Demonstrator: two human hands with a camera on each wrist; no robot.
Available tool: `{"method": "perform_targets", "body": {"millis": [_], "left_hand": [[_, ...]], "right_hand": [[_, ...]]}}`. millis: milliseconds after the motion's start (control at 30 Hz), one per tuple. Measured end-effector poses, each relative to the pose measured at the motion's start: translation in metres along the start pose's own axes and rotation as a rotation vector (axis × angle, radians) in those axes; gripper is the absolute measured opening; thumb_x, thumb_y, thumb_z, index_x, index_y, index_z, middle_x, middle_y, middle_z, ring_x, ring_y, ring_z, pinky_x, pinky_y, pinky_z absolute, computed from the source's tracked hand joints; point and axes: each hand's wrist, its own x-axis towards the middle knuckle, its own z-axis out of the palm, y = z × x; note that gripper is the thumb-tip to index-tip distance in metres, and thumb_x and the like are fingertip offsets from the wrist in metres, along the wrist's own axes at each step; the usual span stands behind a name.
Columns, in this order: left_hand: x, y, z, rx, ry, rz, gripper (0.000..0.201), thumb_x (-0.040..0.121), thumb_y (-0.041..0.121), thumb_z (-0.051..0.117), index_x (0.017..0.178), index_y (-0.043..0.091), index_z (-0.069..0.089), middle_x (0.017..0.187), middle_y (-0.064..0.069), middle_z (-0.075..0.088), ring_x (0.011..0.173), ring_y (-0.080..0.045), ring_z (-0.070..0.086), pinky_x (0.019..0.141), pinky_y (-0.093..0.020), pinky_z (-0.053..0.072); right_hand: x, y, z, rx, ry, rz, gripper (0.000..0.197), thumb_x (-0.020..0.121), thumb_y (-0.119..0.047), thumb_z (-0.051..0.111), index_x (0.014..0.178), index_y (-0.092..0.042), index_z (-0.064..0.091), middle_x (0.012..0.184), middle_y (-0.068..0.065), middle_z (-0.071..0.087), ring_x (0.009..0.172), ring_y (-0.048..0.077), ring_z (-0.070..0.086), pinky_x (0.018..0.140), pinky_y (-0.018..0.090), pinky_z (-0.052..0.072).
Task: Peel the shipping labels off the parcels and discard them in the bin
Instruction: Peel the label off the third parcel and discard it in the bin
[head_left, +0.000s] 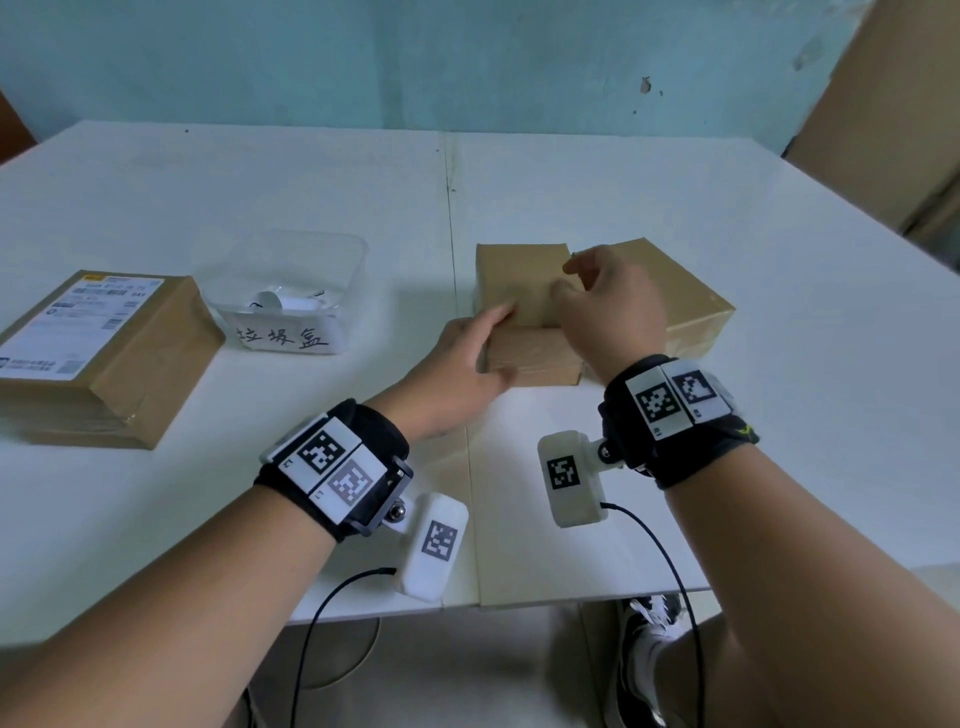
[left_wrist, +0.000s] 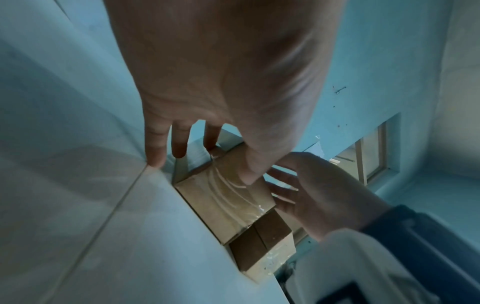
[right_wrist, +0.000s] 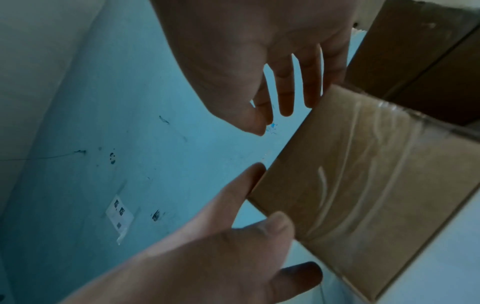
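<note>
From the head view my left hand (head_left: 457, 364) lies flat against the near-left corner of the small parcel (head_left: 519, 291), fingers straight; my right hand (head_left: 608, 306) hovers above it, loosely curled, holding nothing (its wrist view shows the fingers apart); only the head view shows the labelled parcel (head_left: 98, 358) far left, beside the bin (head_left: 291, 291).
</note>
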Motion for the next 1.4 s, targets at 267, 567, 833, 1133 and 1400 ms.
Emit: {"method": "perform_targets", "body": {"millis": [267, 567, 833, 1133, 1400], "left_hand": [[0.001, 0.003, 0.013, 0.036, -0.099, 0.021, 0.090, 0.102, 0.027, 0.056, 0.155, 0.047, -0.014, 0.162, 0.011, 0.027, 0.135, -0.017, 0.045, 0.098, -0.023, 0.035], [0.000, 0.004, -0.003, -0.005, 0.030, 0.044, 0.074, 0.102, 0.029, 0.056, 0.158, 0.041, 0.009, 0.157, 0.009, 0.035, 0.142, -0.012, 0.036, 0.109, -0.026, 0.030], [-0.023, -0.001, -0.076, 0.070, 0.341, 0.059, 0.036, 0.102, 0.028, 0.052, 0.138, 0.036, 0.053, 0.146, 0.013, 0.048, 0.134, -0.002, 0.040, 0.113, -0.029, 0.032], [-0.076, -0.052, -0.188, 0.299, 0.744, -0.225, 0.034, 0.102, 0.025, 0.041, 0.128, 0.033, 0.061, 0.137, -0.002, 0.056, 0.131, -0.028, 0.043, 0.106, -0.044, 0.043], [-0.116, -0.082, -0.229, 0.601, 0.728, -0.568, 0.045, 0.102, 0.036, 0.039, 0.146, 0.023, 0.042, 0.142, -0.015, 0.049, 0.131, -0.037, 0.041, 0.104, -0.049, 0.037]], "right_hand": [[-0.003, 0.001, 0.007, -0.241, -0.121, -0.206, 0.028, 0.099, -0.025, 0.058, 0.121, -0.021, 0.076, 0.126, 0.003, 0.069, 0.112, 0.027, 0.066, 0.098, 0.045, 0.053], [-0.003, -0.006, 0.015, -0.215, -0.017, -0.275, 0.030, 0.100, -0.022, 0.056, 0.123, -0.017, 0.075, 0.126, 0.010, 0.069, 0.116, 0.036, 0.061, 0.098, 0.040, 0.045], [-0.024, -0.050, 0.046, 0.208, -0.088, -0.220, 0.020, 0.101, -0.020, 0.060, 0.107, -0.023, 0.078, 0.107, -0.009, 0.074, 0.103, 0.013, 0.068, 0.084, 0.028, 0.049], [-0.068, -0.150, 0.126, 0.260, -0.559, -0.202, 0.018, 0.099, -0.022, 0.062, 0.109, -0.021, 0.076, 0.108, 0.001, 0.078, 0.103, 0.026, 0.073, 0.093, 0.042, 0.059], [-0.084, -0.218, 0.192, 0.178, -0.772, -0.098, 0.027, 0.099, -0.025, 0.052, 0.098, -0.006, 0.071, 0.078, 0.004, 0.067, 0.093, 0.033, 0.076, 0.108, 0.051, 0.053]]}}
